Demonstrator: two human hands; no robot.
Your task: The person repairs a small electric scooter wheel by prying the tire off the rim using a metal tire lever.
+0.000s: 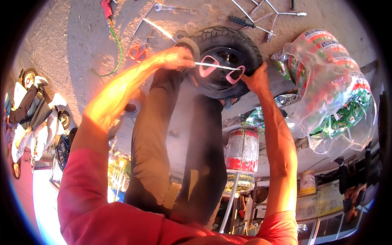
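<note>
A small wheel with a black tyre (pixel 250 44) lies on the ground by my feet. Two pink-edged, rounded triangular shapes (pixel 209 66) show on its black hub. A thin white strip (pixel 218 65) runs almost level over the hub. My left hand (pixel 178 59) is closed, with the strip's left end at its fingertips. Just beyond that hand is a brown ring-shaped roll (pixel 190 45). My right hand (pixel 257 79) is closed by the tyre's right side, thumb at the strip's other end; its remaining fingers are partly hidden.
Red-handled scissors (pixel 138 54), a spanner (pixel 175 8) and a green hose (pixel 119 53) lie to the left. A metal cross wrench (pixel 275 15) is at the far right. Nearer on the right are a plastic-wrapped bundle (pixel 326 77) and a red-and-white bucket (pixel 242 149).
</note>
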